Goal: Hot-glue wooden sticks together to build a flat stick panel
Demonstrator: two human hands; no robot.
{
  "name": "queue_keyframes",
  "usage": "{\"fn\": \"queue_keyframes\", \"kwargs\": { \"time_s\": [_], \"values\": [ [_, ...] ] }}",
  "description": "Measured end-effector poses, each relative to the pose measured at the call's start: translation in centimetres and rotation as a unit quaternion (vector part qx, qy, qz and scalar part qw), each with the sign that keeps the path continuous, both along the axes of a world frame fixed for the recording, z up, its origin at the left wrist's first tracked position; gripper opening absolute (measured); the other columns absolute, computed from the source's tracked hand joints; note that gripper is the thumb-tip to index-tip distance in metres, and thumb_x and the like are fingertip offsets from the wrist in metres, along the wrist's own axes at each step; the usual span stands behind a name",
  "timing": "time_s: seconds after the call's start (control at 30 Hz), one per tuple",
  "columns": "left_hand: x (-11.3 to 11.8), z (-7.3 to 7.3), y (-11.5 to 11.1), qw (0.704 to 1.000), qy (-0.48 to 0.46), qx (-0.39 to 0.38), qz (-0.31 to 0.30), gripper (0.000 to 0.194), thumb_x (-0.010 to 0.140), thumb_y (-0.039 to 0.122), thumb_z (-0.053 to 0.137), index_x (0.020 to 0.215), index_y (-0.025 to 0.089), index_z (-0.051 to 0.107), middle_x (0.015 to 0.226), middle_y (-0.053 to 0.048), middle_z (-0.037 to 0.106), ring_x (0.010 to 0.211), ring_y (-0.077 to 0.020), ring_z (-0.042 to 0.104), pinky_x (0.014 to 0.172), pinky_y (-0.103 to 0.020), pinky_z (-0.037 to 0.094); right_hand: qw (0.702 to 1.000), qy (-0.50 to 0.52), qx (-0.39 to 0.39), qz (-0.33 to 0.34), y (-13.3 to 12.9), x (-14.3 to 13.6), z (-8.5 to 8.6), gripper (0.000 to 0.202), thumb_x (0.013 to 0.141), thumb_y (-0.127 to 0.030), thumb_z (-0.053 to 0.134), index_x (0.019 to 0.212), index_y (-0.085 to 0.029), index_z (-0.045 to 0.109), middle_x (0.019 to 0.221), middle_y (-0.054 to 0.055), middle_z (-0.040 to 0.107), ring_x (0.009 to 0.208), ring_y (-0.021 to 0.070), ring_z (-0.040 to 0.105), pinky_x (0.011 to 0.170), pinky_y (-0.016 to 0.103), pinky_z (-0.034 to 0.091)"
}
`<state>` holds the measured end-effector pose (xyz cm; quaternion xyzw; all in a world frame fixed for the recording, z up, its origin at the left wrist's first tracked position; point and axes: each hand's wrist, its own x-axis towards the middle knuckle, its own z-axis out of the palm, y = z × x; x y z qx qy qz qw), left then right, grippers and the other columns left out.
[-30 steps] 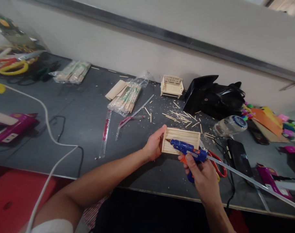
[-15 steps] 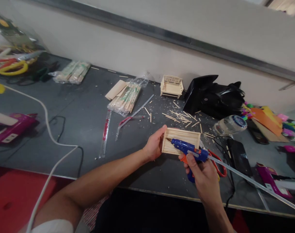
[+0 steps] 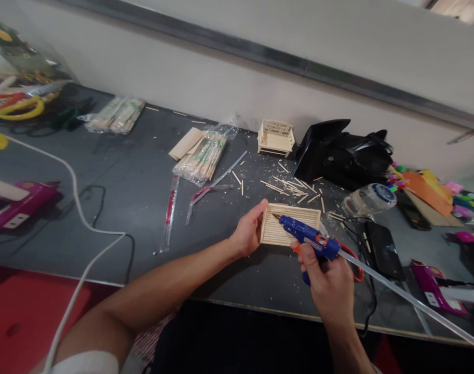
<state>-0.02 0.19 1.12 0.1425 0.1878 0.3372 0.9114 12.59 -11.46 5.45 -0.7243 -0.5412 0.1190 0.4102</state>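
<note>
My left hand (image 3: pixel 250 228) grips the left end of a small rectangular frame of thin wooden sticks (image 3: pixel 275 236), holding it above the table edge. In my right hand (image 3: pixel 328 275) is a blue hot glue gun (image 3: pixel 305 234) with an orange trigger, a long clear glue stick (image 3: pixel 408 296) running out of its back. The gun's nozzle points into the frame near its upper left corner; whether the tip touches the sticks I cannot tell. Red-handled scissors (image 3: pixel 359 272) lie partly hidden behind my right hand.
Cut sticks (image 3: pixel 293 188) lie scattered beyond the frame. Behind them stand a miniature wooden bench (image 3: pixel 276 139) and a black bag (image 3: pixel 346 156). To the right are a glass jar (image 3: pixel 361 200) and a phone (image 3: pixel 384 249). Bagged sticks (image 3: pixel 201 158) and a white cable (image 3: pixel 77 187) are leftward.
The glue gun has shifted slightly right and up, its nozzle now nearer the frame's upper side. The frame has tilted a little in my left hand.
</note>
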Motion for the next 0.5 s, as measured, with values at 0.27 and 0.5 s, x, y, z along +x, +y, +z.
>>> {"fn": "queue_keyframes", "kwargs": {
  "time_s": [0.27, 0.5],
  "values": [
    [0.0, 0.1, -0.2, 1.000, 0.003, 0.011, 0.017, 0.042, 0.097, 0.041, 0.046, 0.113, 0.009, 0.070, 0.089, -0.012, 0.076, 0.090, -0.0272, 0.072, 0.086, -0.037, 0.054, 0.988, -0.118, 0.102, 0.017, 0.2, -1.4, -1.3, 0.032, 0.094, -0.048, 0.055, 0.101, -0.019, 0.066, 0.094, 0.010, 0.071, 0.085, 0.0236, 0.068, 0.074, 0.034, 0.053],
    [0.0, 0.0, -0.1, 1.000, 0.001, 0.013, 0.029, 0.040, 0.095, 0.044, 0.053, 0.107, 0.010, 0.071, 0.089, -0.012, 0.076, 0.086, -0.0270, 0.072, 0.084, -0.037, 0.054, 0.986, -0.136, 0.096, 0.032, -0.3, -1.7, -1.9, 0.032, 0.096, -0.048, 0.052, 0.103, -0.020, 0.063, 0.091, 0.007, 0.071, 0.083, 0.0226, 0.068, 0.071, 0.034, 0.054]
  ]
}}
